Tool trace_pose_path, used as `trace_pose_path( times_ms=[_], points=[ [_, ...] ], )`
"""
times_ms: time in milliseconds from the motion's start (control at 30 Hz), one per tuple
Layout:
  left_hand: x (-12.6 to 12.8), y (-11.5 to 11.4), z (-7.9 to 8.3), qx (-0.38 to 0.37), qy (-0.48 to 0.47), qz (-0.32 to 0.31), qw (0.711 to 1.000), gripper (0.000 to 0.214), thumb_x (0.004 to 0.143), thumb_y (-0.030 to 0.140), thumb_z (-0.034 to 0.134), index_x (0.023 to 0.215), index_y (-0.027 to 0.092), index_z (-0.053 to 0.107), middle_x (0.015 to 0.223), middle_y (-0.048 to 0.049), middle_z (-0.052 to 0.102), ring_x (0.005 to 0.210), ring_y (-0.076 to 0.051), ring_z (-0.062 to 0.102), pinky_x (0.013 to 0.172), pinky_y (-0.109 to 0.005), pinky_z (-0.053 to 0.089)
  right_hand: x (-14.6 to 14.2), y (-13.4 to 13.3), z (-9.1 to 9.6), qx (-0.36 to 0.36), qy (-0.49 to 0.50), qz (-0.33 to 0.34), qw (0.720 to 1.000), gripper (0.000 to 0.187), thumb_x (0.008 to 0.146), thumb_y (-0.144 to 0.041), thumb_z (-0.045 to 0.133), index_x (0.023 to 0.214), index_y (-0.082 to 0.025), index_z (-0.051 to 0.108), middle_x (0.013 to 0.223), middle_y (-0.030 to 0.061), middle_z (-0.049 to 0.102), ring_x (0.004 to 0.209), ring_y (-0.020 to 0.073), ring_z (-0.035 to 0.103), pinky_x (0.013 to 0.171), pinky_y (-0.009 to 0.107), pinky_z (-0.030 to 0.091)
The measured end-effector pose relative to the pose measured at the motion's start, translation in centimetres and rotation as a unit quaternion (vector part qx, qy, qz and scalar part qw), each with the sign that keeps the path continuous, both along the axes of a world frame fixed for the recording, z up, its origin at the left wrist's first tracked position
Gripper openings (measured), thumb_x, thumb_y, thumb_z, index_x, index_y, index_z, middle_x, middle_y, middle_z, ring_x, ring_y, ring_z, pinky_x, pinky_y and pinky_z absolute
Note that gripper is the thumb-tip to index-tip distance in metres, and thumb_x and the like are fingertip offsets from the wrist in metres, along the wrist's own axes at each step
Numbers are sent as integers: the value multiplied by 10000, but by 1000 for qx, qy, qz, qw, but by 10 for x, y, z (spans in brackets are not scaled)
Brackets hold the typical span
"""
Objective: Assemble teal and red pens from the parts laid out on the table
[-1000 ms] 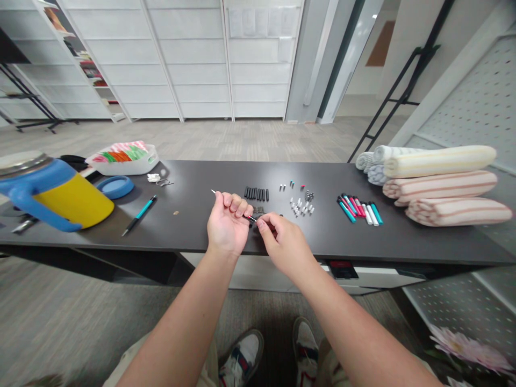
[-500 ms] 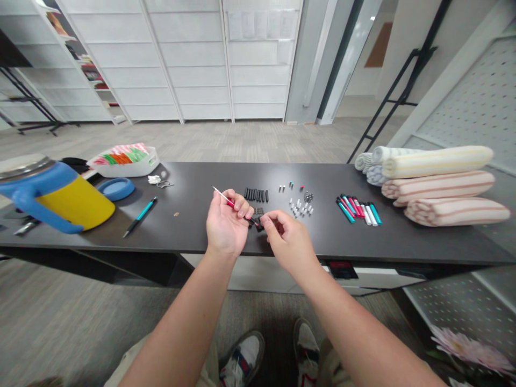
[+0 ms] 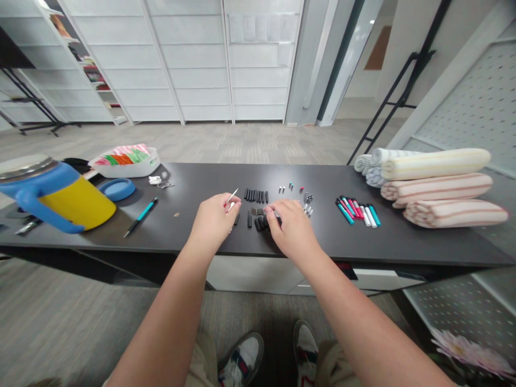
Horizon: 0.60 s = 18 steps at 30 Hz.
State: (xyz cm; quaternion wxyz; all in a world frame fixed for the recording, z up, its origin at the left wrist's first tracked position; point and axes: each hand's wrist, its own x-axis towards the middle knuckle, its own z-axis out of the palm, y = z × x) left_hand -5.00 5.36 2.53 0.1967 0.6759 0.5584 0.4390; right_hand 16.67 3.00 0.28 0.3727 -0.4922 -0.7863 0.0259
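Observation:
My left hand (image 3: pixel 215 215) hovers above the front middle of the dark table, closed on a thin white-and-red pen part (image 3: pixel 231 197) whose white tip sticks up between thumb and fingers. My right hand (image 3: pixel 293 223) reaches low over a cluster of black pieces (image 3: pixel 262 223), thumb and index finger curled close together; what they pinch is hidden. Between the hands lies a short black tube (image 3: pixel 249 219). Behind it is a row of black tubes (image 3: pixel 256 195), with small dark metal bits (image 3: pixel 256 212) in front. White small parts (image 3: pixel 308 208) show partly behind my right hand.
Turquoise, red and white pen barrels (image 3: pixel 358 210) lie to the right, before rolled towels (image 3: pixel 447 185). On the left are a turquoise-and-black pen (image 3: pixel 141 217), a blue-yellow jug (image 3: pixel 76 199), a blue lid (image 3: pixel 116 188) and a white basket (image 3: pixel 124 170). The table's front edge is near my wrists.
My left hand has turned from palm up to palm down and shifted left, still with the white-and-red part. My right hand has moved slightly right, away from the left hand, over the black pieces.

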Motion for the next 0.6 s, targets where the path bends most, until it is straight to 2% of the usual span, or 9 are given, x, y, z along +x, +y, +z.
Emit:
trace_pose_path(
  times_ms=[100, 167, 267, 400, 600],
  points=[
    [-2, 6, 0, 4, 134, -25, 991, 95, 887, 222, 707, 872, 229, 801, 838, -56, 758, 795, -227, 660, 742, -286, 443, -2, -3, -4, 11, -12, -1, 1000, 237, 1078, -251, 502, 984, -193, 712, 1032, 110, 750, 1009, 286, 640, 986, 450, 441],
    [0, 8, 1, -17, 220, -62, 973, 182, 951, 240, 627, 967, 240, 808, 947, -69, 795, 897, -241, 706, 820, -298, 480, -2, -5, -5, 15, -20, 10, 1000, 229, 1075, -269, 522, 971, -190, 711, 1009, 104, 747, 990, 283, 636, 974, 444, 447],
    [5, 8, 1, -30, 299, -99, 949, 271, 1000, 250, 547, 1058, 260, 812, 1038, -72, 814, 978, -253, 736, 865, -313, 507, -2, -6, -6, 17, -26, 23, 999, 225, 1075, -284, 531, 965, -198, 707, 995, 95, 744, 981, 276, 635, 975, 438, 446],
    [9, 7, 0, -35, 345, -96, 933, 310, 1019, 251, 510, 1101, 279, 807, 1070, -75, 817, 1011, -264, 745, 868, -326, 520, -1, -6, -5, 17, -14, 29, 999, 228, 1078, -271, 525, 953, -200, 701, 984, 89, 749, 959, 265, 641, 964, 431, 447],
    [7, 3, 9, -57, 359, -67, 929, 234, 1011, 294, 557, 1079, 239, 774, 988, -90, 805, 904, -268, 743, 780, -318, 500, -1, -5, -6, 18, -9, 40, 999, 251, 1083, -261, 513, 927, -193, 698, 941, 89, 745, 926, 257, 641, 941, 427, 458]
  ],
)
